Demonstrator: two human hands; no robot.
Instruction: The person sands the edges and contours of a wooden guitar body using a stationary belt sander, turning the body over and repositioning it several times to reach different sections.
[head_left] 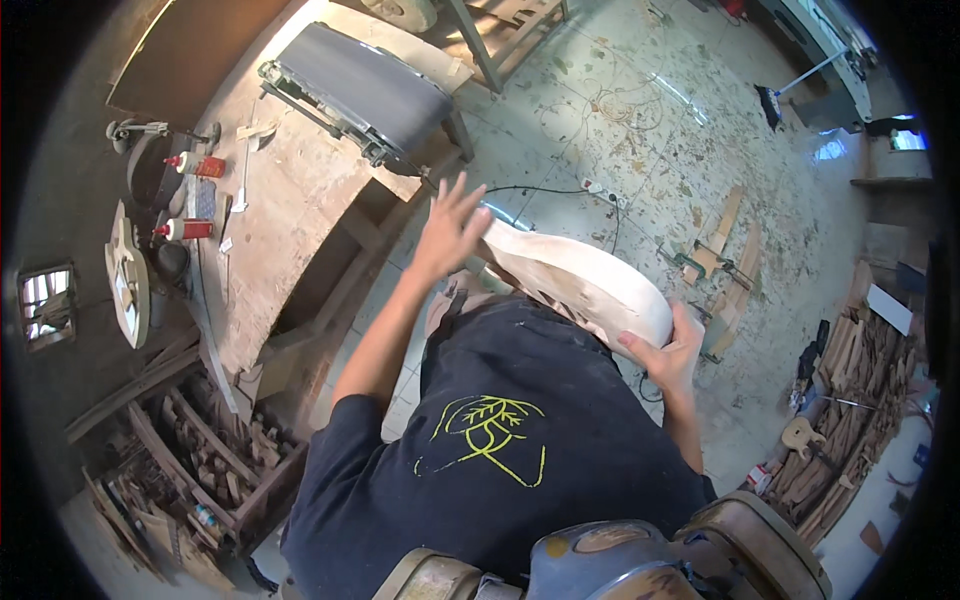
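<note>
A pale, curved wooden piece [590, 272], like a guitar body, is held tilted on edge against the front of my dark shirt. My right hand [668, 345] grips its right end, thumb on the near face. My left hand [450, 228] is raised at its upper left end with fingers apart; whether it touches the wood I cannot tell. A belt sander [355, 85] with a dark belt lies on the wooden workbench [265, 290] ahead of my left hand.
Two glue bottles [190, 228] and a guitar body [128, 285] are on the left. A cable and power strip [604, 193] lie on the tiled floor. Clamped boards [722, 262] lie to the right, near scrap wood piles [840, 420]. A broom [775, 100] stands at upper right.
</note>
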